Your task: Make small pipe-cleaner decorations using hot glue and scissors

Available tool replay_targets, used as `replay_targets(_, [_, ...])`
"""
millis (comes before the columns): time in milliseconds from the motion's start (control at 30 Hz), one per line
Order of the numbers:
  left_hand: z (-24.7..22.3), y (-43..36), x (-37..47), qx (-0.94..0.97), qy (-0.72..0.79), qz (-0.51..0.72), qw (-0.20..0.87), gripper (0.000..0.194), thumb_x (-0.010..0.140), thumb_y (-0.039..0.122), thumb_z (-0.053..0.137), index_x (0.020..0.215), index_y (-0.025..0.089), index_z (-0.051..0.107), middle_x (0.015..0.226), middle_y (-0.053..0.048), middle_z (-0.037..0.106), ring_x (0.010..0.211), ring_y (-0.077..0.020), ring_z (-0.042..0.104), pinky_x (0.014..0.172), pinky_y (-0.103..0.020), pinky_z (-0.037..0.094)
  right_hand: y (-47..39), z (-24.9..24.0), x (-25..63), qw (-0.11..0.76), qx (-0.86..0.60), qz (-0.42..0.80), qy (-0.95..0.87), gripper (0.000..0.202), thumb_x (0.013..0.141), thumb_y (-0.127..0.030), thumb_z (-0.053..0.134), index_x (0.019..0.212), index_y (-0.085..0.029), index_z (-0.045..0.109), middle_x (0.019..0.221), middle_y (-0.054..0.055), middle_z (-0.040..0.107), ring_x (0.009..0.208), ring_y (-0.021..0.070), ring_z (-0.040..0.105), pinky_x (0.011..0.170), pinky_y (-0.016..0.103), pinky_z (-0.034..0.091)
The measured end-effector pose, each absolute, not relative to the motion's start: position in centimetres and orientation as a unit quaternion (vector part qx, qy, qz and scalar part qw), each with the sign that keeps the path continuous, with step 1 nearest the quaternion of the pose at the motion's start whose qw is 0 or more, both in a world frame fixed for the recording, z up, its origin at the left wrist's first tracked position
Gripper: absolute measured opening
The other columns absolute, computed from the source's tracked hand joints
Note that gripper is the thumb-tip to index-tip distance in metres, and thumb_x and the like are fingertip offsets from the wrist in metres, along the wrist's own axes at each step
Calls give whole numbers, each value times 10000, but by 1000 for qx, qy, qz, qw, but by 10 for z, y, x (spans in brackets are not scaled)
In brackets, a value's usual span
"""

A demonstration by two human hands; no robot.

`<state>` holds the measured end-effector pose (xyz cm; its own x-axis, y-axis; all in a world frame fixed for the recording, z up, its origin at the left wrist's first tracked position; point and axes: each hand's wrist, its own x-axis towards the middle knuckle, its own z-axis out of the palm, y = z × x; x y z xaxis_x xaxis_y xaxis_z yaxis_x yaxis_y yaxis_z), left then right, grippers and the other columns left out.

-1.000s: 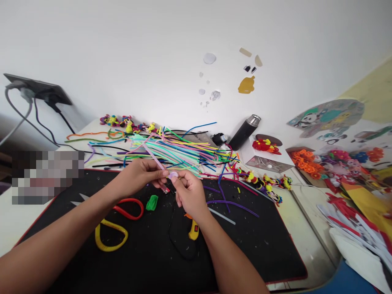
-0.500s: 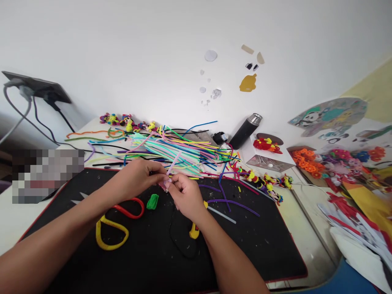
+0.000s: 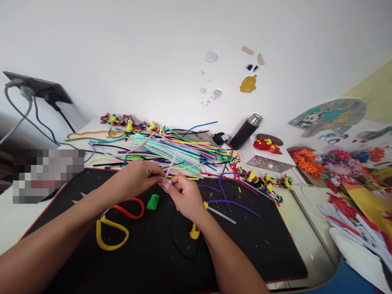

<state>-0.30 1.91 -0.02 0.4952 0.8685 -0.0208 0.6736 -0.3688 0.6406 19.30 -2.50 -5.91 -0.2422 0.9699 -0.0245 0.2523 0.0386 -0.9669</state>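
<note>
Over the black mat (image 3: 147, 261), my left hand (image 3: 141, 176) and my right hand (image 3: 185, 195) meet fingertip to fingertip, both closed on a pale pink-purple pipe cleaner (image 3: 172, 164). Its free end sticks up above the fingers, while the pinched part is small and partly hidden. Below my left hand lie scissors (image 3: 112, 232) with one red and one yellow handle loop, and a green bundle of pipe cleaner (image 3: 152, 202). A yellow glue gun (image 3: 194, 232) with a clear glue stick (image 3: 222, 214) is partly covered by my right wrist.
Behind the hands spreads a heap of coloured pipe cleaners (image 3: 174, 151). Purple pipe cleaners (image 3: 241, 204) lie on the mat at right. A black thermos (image 3: 245, 132) leans near a white box (image 3: 275, 157). Small pipe-cleaner figures (image 3: 269, 183) lie along the right edge.
The free end of the pale pipe cleaner has tilted slightly to the left. Both hands stay almost in place, still pinching it.
</note>
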Motion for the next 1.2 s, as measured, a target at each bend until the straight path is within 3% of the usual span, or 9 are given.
replay_targets(300, [4,21,-7,821,468,98,311,238,877,364,604,785,244,788,689,12,742,646,-190,636,613,-268,393,-25,-63,191,363,-486,467,-643,163,924,-348,648,845,-205,640,488,-100,433,431,93,362,466,234,249])
replay_targets(467, [-6,17,2,741,482,209,418,317,910,473,630,747,216,715,671,10,702,638,-187,649,605,-258,461,-21,-62,194,416,-471,533,-567,216,943,-418,628,871,-216,601,457,-114,442,344,90,389,401,217,282])
replay_targets(667, [-27,12,21,593,461,324,575,322,828,512,758,787,196,712,717,-5,719,677,-201,699,693,-296,576,-17,-55,199,461,-460,558,-514,296,929,-496,655,896,-214,574,458,-108,490,326,85,407,360,198,286])
replay_targets(833, [-26,14,17,597,464,302,580,366,805,552,764,792,186,746,740,-25,741,716,-219,715,705,-313,592,-16,-61,199,469,-467,541,-519,340,935,-535,659,855,-216,574,436,-113,453,307,85,399,349,203,265])
replay_targets(1033, [-20,13,7,689,500,230,472,342,880,521,674,779,205,758,729,-38,774,692,-238,735,661,-307,572,-16,-66,200,447,-487,503,-557,373,948,-559,645,816,-214,595,443,-105,431,313,78,395,361,201,261])
replay_targets(1200, [-20,11,11,644,495,256,524,370,857,553,704,835,187,757,743,-40,764,679,-223,719,651,-302,574,-15,-64,202,451,-468,544,-530,348,948,-549,644,887,-210,594,462,-103,473,321,78,403,357,192,278])
